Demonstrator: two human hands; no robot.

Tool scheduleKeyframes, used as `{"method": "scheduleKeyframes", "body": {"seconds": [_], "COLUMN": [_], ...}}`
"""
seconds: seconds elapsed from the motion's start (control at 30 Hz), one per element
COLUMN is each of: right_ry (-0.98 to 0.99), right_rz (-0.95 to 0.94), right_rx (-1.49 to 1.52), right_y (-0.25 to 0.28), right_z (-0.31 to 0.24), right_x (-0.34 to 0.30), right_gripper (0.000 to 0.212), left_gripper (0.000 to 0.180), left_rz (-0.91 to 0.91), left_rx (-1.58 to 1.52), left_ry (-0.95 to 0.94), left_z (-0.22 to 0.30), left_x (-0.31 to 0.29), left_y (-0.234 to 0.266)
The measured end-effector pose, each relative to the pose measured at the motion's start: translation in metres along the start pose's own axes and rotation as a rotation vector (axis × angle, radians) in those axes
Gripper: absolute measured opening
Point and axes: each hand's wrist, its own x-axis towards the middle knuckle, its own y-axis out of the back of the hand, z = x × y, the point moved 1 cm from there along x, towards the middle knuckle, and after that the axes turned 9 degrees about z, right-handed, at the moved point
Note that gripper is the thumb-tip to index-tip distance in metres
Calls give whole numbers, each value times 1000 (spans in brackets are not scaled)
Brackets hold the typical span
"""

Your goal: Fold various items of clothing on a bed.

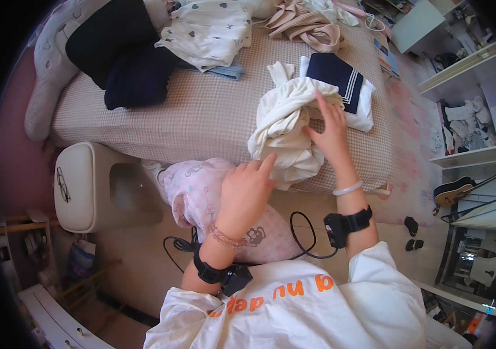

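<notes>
A cream-white cloth garment (287,125) lies bunched up at the near edge of the bed, part of it hanging over the side. My right hand (330,131) is at its right side, thumb and fingers spread apart, fingertips at the folds. Just left of the garment's lower part is my left hand (248,192), back toward me, one finger stretched out toward the cloth; its other fingers are partly hidden. Directly behind the garment sits a folded white top with a navy striped collar (335,75).
On the checked bedspread (201,116) lie dark folded clothes (137,75), a white patterned garment (207,35) and beige cloth (306,26). A cream stool (76,192) holding glasses (62,185) stands left. Shelves (480,154) and a guitar (454,191) are at right. Black cables (312,232) hang near my arms.
</notes>
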Motion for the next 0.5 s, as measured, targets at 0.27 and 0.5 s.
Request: {"method": "scheduleKeyframes", "body": {"seconds": [0.27,0.5], "right_ry": [144,31], "right_rz": [118,200], "right_rx": [86,477], "right_y": [-6,73], "right_z": [-18,-100], "right_x": [34,81], "right_gripper": [8,7], "left_gripper": [56,43], "left_rz": [366,-328], "left_rx": [-175,-411], "left_ry": [119,248], "left_z": [4,3], "left_x": [14,40], "left_y": [-1,-4]}}
